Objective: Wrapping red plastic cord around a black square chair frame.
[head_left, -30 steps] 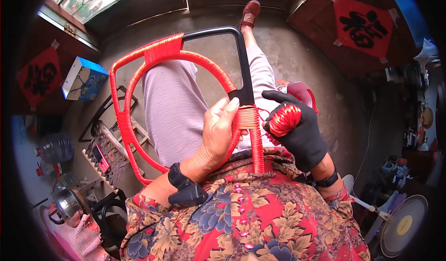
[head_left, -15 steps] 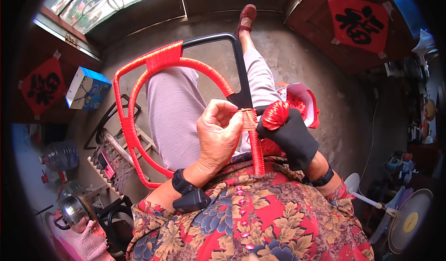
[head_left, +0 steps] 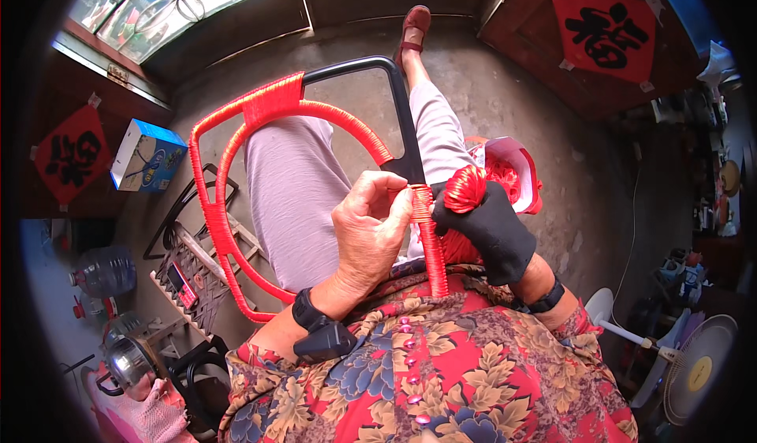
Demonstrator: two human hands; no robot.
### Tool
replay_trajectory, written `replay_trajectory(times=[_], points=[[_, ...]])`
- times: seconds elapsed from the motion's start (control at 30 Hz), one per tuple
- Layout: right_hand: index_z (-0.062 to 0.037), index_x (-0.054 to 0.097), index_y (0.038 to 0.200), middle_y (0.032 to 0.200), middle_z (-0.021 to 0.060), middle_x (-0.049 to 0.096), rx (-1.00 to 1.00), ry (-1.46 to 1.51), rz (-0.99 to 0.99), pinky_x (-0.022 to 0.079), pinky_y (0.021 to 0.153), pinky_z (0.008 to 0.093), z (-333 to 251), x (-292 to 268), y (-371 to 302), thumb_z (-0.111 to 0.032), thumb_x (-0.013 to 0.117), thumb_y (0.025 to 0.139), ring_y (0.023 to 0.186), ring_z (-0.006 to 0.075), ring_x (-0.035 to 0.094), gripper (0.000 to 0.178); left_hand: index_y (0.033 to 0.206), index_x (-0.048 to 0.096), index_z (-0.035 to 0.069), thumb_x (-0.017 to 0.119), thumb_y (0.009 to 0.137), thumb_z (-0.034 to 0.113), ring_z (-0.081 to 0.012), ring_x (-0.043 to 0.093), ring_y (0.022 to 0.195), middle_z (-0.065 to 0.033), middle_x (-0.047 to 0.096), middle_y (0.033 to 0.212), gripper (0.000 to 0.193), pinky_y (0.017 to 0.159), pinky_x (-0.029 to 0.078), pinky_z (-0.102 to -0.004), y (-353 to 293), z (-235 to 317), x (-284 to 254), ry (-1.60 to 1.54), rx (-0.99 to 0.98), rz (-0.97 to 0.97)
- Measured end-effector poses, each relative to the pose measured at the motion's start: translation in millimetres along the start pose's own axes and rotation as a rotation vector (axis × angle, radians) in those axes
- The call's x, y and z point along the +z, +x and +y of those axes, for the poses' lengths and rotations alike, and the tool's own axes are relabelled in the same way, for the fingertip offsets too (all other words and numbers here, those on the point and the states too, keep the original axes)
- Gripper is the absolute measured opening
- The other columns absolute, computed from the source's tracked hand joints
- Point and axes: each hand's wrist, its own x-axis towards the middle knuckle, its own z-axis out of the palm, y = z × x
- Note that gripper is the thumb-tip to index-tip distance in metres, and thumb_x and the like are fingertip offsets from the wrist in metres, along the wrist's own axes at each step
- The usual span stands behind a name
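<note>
Across my lap lies a black metal frame (head_left: 404,104), a rounded rectangle with a ring inside it, mostly wrapped in shiny red cord. My bare left hand (head_left: 371,226) pinches thumb and forefinger at the frame's side bar, against the upper end of the red cord wrapping (head_left: 422,206). What exactly the fingertips pinch looks like cord, partly hidden by them. In a black glove, my right hand (head_left: 493,234) is closed around a bundle of red cord (head_left: 465,190) just right of that bar. The frame's upper right corner is bare black.
A white-rimmed red container (head_left: 512,175) with more red cord stands beyond my right hand. At left are a blue box (head_left: 150,155), a wooden stool (head_left: 197,265) with a red phone (head_left: 183,287) on it, and a metal kettle (head_left: 130,362). A fan (head_left: 698,372) stands at lower right.
My right hand and its cord bundle have shifted very slightly left and up. My left hand keeps its pinch at the bar, and the view has moved a little.
</note>
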Motion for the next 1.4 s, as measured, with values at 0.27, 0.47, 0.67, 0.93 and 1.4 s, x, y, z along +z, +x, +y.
replay_trajectory(times=[0.27,0.47,0.67,0.93,1.4], points=[[0.0001,0.066,0.082,0.070,0.0071,0.066,-0.070,-0.075,0.048,0.051,0.060,0.0274,4.3,-5.4,8.8,-0.011,0.073,0.078,0.063,0.0106,0.063,0.014,0.091,0.059,0.000,0.063,0.084,-0.001,-0.0082,0.065,0.074,-0.0042,0.067,0.079,0.008,0.066,0.050,-0.0215,1.7,-0.6,5.1,-0.050,0.002,0.044],[-0.0079,0.067,0.094,0.081,0.0102,0.068,-0.818,-0.472,0.273,0.052,0.061,0.0300,-6.0,-8.1,20.0,-0.012,0.075,0.074,0.070,0.0185,0.067,0.021,0.090,0.058,0.000,0.064,0.085,0.001,-0.0071,0.062,0.070,-0.0028,0.064,0.077,0.008,0.063,0.049,-0.0211,-1.3,-4.5,2.9,-0.022,-0.012,0.032],[-0.0097,0.064,0.079,0.071,0.0112,0.064,-0.789,-0.760,0.082,0.052,0.057,0.0349,-20.9,-10.4,26.5,-0.012,0.074,0.068,0.065,0.0296,0.065,0.014,0.090,0.058,0.000,0.066,0.086,0.003,-0.0064,0.060,0.069,-0.0018,0.063,0.076,0.010,0.063,0.048,-0.0211,-0.5,-8.2,2.8,-0.042,0.003,0.021],[-0.0106,0.059,0.075,0.069,0.0055,0.062,-0.746,-1.107,0.012,0.050,0.057,0.0365,-39.6,-7.1,31.8,-0.019,0.074,0.067,0.066,0.0287,0.063,0.019,0.092,0.058,-0.001,0.068,0.086,0.005,-0.0065,0.061,0.072,-0.0021,0.063,0.080,0.013,0.065,0.049,-0.0213,2.5,-4.7,5.3,-0.057,0.029,0.016],[0.0007,0.061,0.116,0.089,0.0070,0.069,-0.393,-0.303,0.053,0.051,0.075,0.0257,1.9,-11.9,0.3,-0.011,0.074,0.077,0.077,0.0071,0.061,0.043,0.096,0.054,-0.001,0.061,0.092,0.005,-0.0061,0.061,0.077,-0.0027,0.062,0.086,0.009,0.070,0.050,-0.0194,1.9,-4.1,2.3,-0.101,-0.027,-0.021]])
